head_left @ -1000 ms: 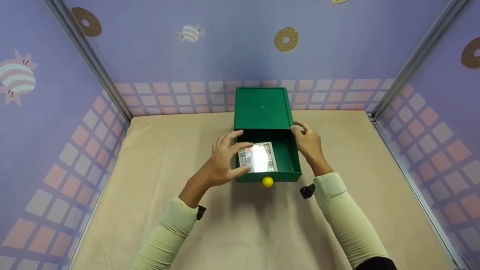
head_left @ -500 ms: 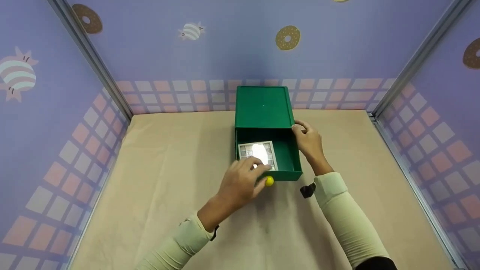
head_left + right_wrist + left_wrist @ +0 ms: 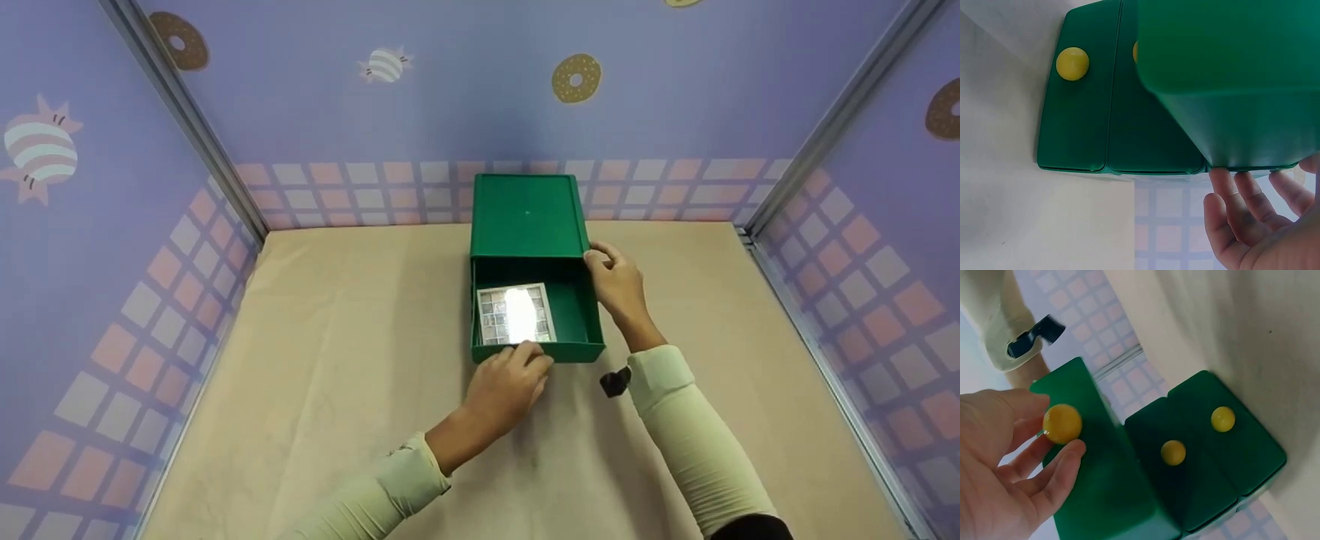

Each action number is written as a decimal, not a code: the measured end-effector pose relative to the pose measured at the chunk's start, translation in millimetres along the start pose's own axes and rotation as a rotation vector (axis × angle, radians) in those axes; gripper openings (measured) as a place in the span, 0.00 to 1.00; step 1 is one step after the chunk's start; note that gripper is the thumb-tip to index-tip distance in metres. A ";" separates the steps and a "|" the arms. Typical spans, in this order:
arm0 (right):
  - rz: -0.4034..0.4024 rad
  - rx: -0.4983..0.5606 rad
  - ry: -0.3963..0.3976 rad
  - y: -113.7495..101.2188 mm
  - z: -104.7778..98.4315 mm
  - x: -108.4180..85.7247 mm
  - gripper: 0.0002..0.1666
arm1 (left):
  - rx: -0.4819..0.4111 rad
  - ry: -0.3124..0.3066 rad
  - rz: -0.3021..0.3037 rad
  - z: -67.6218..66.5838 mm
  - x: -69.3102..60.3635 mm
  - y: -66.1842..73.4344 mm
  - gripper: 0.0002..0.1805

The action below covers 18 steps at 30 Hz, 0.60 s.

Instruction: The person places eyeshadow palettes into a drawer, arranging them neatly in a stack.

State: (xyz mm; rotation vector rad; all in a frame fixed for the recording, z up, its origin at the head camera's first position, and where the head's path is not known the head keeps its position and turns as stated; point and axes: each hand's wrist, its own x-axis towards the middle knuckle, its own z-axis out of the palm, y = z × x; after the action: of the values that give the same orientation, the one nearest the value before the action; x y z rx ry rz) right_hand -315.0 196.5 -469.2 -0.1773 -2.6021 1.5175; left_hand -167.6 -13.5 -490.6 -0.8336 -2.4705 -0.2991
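Note:
A green drawer cabinet point(image 3: 526, 214) stands against the back wall with its top drawer point(image 3: 574, 307) pulled out. In the drawer lies a flat, light-framed box with a gridded, shiny top point(image 3: 495, 315), partly washed out by glare. My left hand point(image 3: 506, 386) is at the drawer's front; its thumb and fingers pinch the round yellow knob point(image 3: 1062, 423), which the hand hides in the head view. My right hand point(image 3: 619, 285) rests at the cabinet's right front edge, its fingertips point(image 3: 1247, 177) touching the side with slightly bent fingers.
Below the pulled-out drawer are two closed drawers with yellow knobs, a middle one point(image 3: 1174, 453) and a lower one point(image 3: 1222, 419). A beige cloth point(image 3: 337, 315) covers the table. Patterned purple walls point(image 3: 465, 90) enclose it at the back and sides.
My left hand has moved from over the gridded box down and right to the drawer's knob, its fingers closing round it. The right hand, drawer and box stay in place.

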 end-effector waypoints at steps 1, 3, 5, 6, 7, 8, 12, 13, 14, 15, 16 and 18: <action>0.001 0.000 0.000 0.3 -0.5 0.0 0.28 | -0.008 0.011 -0.002 1.6 0.6 0.6 0.08; 0.006 0.004 -0.002 0.6 -1.7 0.1 0.28 | -0.022 0.032 -0.003 3.9 1.8 1.6 0.07; 0.010 0.005 -0.007 1.1 -1.5 0.2 0.28 | -0.014 0.052 0.007 4.5 2.5 1.8 0.06; 0.012 0.008 -0.009 1.2 -1.5 0.2 0.28 | -0.008 0.060 0.013 4.5 3.0 1.8 0.05; 0.013 0.011 -0.011 1.0 -1.5 0.2 0.28 | -0.001 0.068 0.020 4.5 3.4 1.6 0.05; 0.013 0.011 -0.013 0.7 -1.4 0.2 0.28 | 0.006 0.072 0.025 4.1 3.7 1.5 0.05; 0.010 0.012 -0.018 -0.4 -1.0 0.2 0.28 | 0.007 0.077 0.034 3.1 5.6 0.3 0.05; 0.010 0.012 -0.018 -0.5 -0.9 0.2 0.28 | 0.004 0.075 0.036 3.1 6.0 -0.2 0.05; 0.011 0.013 -0.017 -0.5 -0.9 0.1 0.28 | 0.002 0.076 0.036 3.0 6.7 -0.5 0.05; 0.013 0.015 -0.017 -0.6 -0.9 0.0 0.27 | 0.004 0.077 0.038 3.4 7.5 -1.0 0.05; 0.014 0.016 -0.018 -0.6 -0.7 0.0 0.27 | 0.007 0.080 0.039 4.0 8.5 -1.5 0.05; 0.016 0.023 -0.017 -0.6 -0.3 -0.2 0.27 | 0.017 0.091 0.037 4.8 10.6 -3.0 0.04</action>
State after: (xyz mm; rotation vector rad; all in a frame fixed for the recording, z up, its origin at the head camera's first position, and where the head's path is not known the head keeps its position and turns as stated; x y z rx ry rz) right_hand -314.8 196.4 -468.6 -0.1846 -2.6020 1.5601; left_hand -178.5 -8.8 -489.1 -0.8392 -2.3673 -0.2964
